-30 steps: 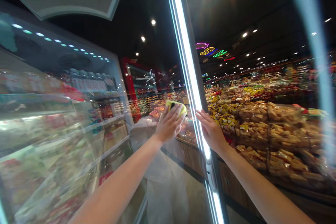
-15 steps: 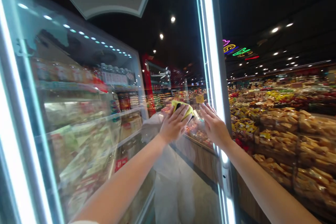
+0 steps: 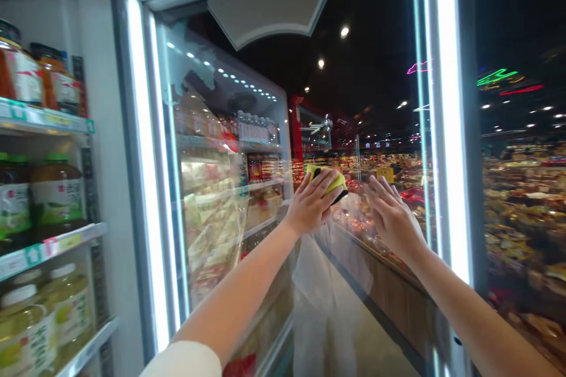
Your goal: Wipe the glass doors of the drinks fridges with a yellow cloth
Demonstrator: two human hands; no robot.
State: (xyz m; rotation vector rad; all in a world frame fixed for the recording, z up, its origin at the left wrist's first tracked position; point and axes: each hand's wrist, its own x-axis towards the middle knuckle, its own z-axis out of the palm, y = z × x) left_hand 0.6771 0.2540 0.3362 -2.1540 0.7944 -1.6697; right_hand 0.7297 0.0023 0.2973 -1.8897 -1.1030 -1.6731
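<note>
Folded yellow cloth with black edging (image 3: 335,181) under my left hand (image 3: 309,203), up at a clear glass door (image 3: 367,100)

From my seat at the feed, I have the cloth between the left hand and the pane, just beyond the fingers. It shows above the fingertips and past their right side, its black edge at the lower right. The left hand is nearly flat, fingers long and close together, and has hold of the cloth; the thumb and palm are hidden from me.

My right hand (image 3: 393,218) is raised to the right of the cloth, clearly apart from it. Its fingers are extended and it appears to hold nothing. The palm faces the glass, but I cannot tell whether it touches.

Bright white vertical light strips run along the door's left side (image 3: 145,171) and right side (image 3: 451,112). Further left I see white shelves (image 3: 48,247) carrying labelled plastic drink bottles (image 3: 57,194). Through the glass, low down, there is a wood-fronted counter (image 3: 393,285), with a pale clothing reflection (image 3: 321,306) beside it. A white sleeve (image 3: 186,360) covers part of my left arm.
</note>
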